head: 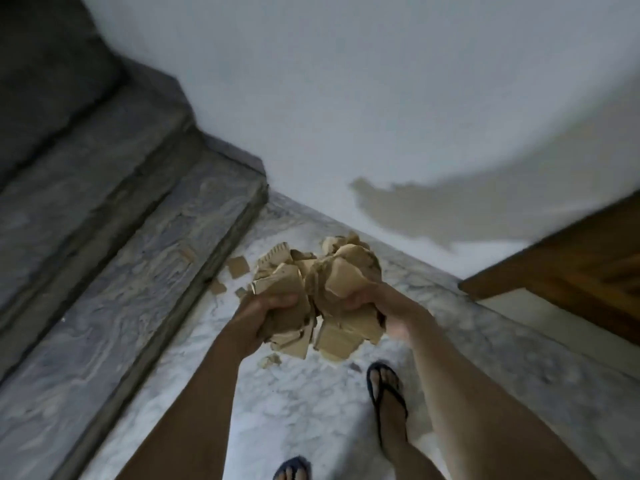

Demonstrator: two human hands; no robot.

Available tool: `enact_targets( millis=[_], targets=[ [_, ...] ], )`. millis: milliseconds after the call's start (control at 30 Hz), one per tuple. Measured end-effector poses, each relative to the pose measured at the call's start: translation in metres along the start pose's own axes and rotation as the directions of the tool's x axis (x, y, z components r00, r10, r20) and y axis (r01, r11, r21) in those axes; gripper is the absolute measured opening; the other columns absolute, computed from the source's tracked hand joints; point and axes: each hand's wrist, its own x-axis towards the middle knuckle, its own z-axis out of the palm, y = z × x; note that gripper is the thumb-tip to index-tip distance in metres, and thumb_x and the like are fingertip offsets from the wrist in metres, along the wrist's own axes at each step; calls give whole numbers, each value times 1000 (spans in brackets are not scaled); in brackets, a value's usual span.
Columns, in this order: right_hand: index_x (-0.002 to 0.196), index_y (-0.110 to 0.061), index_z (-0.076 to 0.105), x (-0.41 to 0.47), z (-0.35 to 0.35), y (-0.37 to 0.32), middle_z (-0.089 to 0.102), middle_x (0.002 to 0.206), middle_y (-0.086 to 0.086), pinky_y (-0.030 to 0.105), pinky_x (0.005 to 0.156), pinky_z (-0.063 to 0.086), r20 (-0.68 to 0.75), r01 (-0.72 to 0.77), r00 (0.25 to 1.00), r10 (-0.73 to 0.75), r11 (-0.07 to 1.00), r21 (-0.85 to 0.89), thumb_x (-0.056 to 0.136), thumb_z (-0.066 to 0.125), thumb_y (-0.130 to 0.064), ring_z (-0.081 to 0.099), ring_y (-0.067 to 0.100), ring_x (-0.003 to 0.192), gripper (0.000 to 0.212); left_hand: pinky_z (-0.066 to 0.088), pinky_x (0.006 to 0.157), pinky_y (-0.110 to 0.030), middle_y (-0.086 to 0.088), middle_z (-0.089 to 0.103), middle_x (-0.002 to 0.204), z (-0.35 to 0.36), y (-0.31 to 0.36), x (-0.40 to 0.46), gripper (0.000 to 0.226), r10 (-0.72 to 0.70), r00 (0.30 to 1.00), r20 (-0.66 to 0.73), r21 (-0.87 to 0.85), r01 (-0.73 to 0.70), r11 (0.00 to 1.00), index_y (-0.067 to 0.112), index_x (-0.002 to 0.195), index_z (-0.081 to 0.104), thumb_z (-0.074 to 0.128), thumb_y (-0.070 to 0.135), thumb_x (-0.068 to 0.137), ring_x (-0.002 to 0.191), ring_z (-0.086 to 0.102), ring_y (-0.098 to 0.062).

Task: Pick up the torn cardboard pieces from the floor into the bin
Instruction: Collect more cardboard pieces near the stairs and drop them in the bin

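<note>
hands: 2, left hand [266, 315] and right hand [369, 301] both clutching cardboard bundle [317, 296]
floor scraps: about 5, e.g. scrap [238, 267]
feet: 2

Tan cardboard pieces [317, 296]; white floor [304, 403] with grey marbling; darker grey veined steps [114, 271]; white wall [346, 98] with beige patch [433, 216]; brown door [571, 268]; blue flip-flop [384, 386].
</note>
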Motion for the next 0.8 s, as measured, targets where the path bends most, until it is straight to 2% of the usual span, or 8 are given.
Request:
enact_targets(
  millis=[67,133,300,400,500,633,700,800],
  targets=[
    [115,-9,69,-74,-12,-15,75,103,13,37,76,56,-57,27,998,-23,997,66,70,81,-4,72,30,92,46,51,73,-47,-29,66,109,42,31,-42,60,-8,998,64,111,1,994,-13,108,68,90,18,62,89,59,-43],
    [100,-7,70,-146,-22,-15,74,93,11,34,74,52,-142,56,989,-34,986,155,69,80,-5,70,26,85,33,52,81,-48,-28,68,107,87,50,-85,51,-5,988,153,175,-22,984,-12,108,68,87,12,68,89,62,-45],
    [107,-9,67,-297,-51,26,69,99,15,39,82,47,-381,215,921,-81,922,323,55,82,-12,65,30,91,54,61,68,-37,-21,74,98,205,48,-182,39,23,933,358,286,-134,949,-3,108,71,75,-5,69,84,73,-33],
    [95,-6,69,-390,-69,77,68,95,16,36,80,48,-470,320,876,-106,858,402,57,79,-5,66,29,85,39,60,64,-34,-18,73,95,268,9,-233,33,-7,884,467,393,-201,897,-2,109,69,67,-8,77,82,71,-31],
    [74,-11,78,-493,-85,149,75,86,9,32,76,51,-591,467,794,-144,767,440,61,77,0,68,25,83,18,58,73,-36,-17,72,99,339,-53,-296,38,-100,791,603,475,-256,842,2,108,72,74,-1,71,90,70,-32],
    [102,-7,72,-637,-95,284,73,94,13,32,64,58,-748,645,653,-122,607,464,71,70,6,73,23,80,33,55,79,-35,-2,77,89,434,-173,-419,36,-194,669,717,539,-357,763,11,98,72,81,19,64,87,73,-18],
    [106,-7,69,-709,-94,367,72,96,13,33,67,58,-802,693,593,-76,556,459,73,70,3,72,22,80,34,55,80,-34,2,76,85,469,-254,-480,23,-267,633,727,598,-390,701,10,100,67,77,14,80,78,71,-11],
    [106,-8,69,-813,-83,512,71,98,13,38,77,57,-862,756,506,25,468,457,75,70,3,69,27,87,32,56,78,-36,-16,68,112,507,-394,-575,27,-435,589,681,708,-380,595,3,120,59,65,9,93,93,67,-26]
  ],
)
